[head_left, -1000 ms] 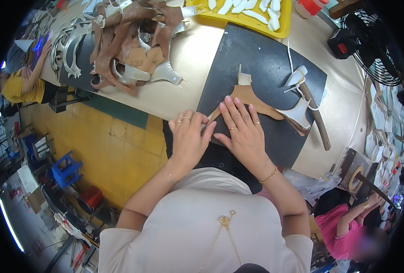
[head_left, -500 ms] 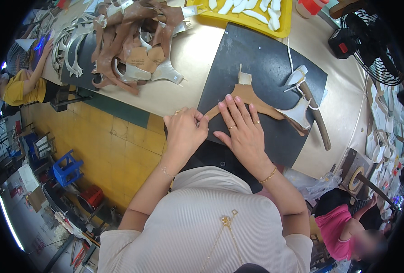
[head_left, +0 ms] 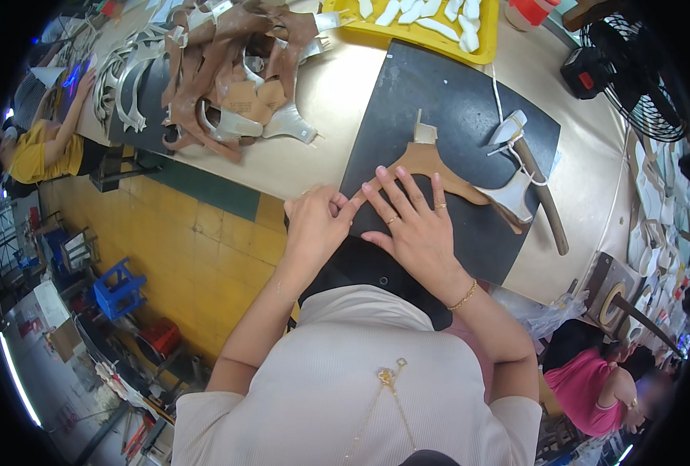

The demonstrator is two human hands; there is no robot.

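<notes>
Tan leather cutout (head_left: 430, 167) flat on black mat (head_left: 446, 109), under right hand (head_left: 415, 225) fingers, splayed, pressing. Left hand (head_left: 318, 225) curled, pinching its near tip. Likely thin, light, floppy; grip by edges.

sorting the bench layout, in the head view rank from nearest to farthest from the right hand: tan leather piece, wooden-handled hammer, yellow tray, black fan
1. tan leather piece: under the right hand, on the black mat.
2. wooden-handled hammer: to its right, on the mat's edge.
3. yellow tray and black fan: both far off, tray at the table's far side, fan far right; too close to call.
</notes>
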